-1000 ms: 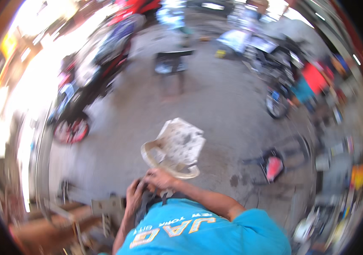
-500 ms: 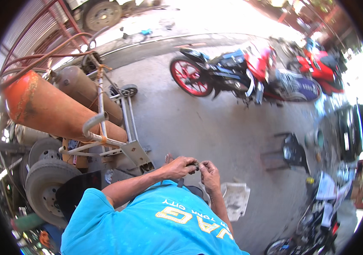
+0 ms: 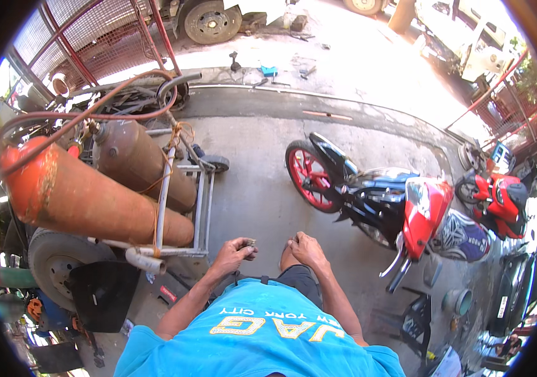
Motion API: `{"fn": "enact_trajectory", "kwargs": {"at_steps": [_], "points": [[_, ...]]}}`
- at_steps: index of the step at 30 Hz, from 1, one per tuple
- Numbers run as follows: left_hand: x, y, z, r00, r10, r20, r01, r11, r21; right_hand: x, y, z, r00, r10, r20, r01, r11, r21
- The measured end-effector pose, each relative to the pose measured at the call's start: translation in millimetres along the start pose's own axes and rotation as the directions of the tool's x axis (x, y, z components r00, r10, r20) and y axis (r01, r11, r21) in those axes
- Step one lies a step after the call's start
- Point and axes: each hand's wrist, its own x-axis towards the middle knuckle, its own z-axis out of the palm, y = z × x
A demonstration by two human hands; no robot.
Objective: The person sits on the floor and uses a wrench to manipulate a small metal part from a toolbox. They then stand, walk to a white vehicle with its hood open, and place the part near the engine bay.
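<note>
My left hand (image 3: 234, 256) is closed in front of my waist, pinching a small dull metal piece (image 3: 251, 243) whose kind is too small to make out. A little apart from it, over my right leg, my right hand (image 3: 308, 249) is closed with fingers and thumb together. Whatever it may hold is hidden. Both forearms reach forward past a bright blue shirt (image 3: 262, 330).
An orange gas cylinder (image 3: 92, 188) and a brown one (image 3: 139, 160) lean on a metal cart (image 3: 202, 207) at left. Ahead to the right stands a red and black motorcycle (image 3: 375, 198). A dark chair (image 3: 416, 320) and a bucket (image 3: 458, 301) are at lower right.
My hands, together half a second ago, are now apart, the left one moved left. The view has shifted, and the motorcycle and cart appear closer. The white piece by my right arm is out of sight.
</note>
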Motion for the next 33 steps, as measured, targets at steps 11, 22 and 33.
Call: {"fn": "enact_trajectory", "kwargs": {"at_steps": [11, 22, 33], "points": [[213, 69, -19, 0.945, -0.053, -0.322, -0.037, 0.963, -0.267, 203, -23, -119, 0.944, -0.205, 0.257, 0.075, 0.896, 0.437], [510, 189, -37, 0.995, -0.080, -0.057, 0.095, 0.936, 0.340, 348, 24, -207, 0.969, 0.241, 0.061, -0.188, 0.553, 0.811], [672, 228, -146, 0.993, 0.079, -0.084, -0.008, 0.774, 0.633, 515, 12, -238, 0.923, 0.378, 0.075, -0.225, 0.371, 0.901]]}}
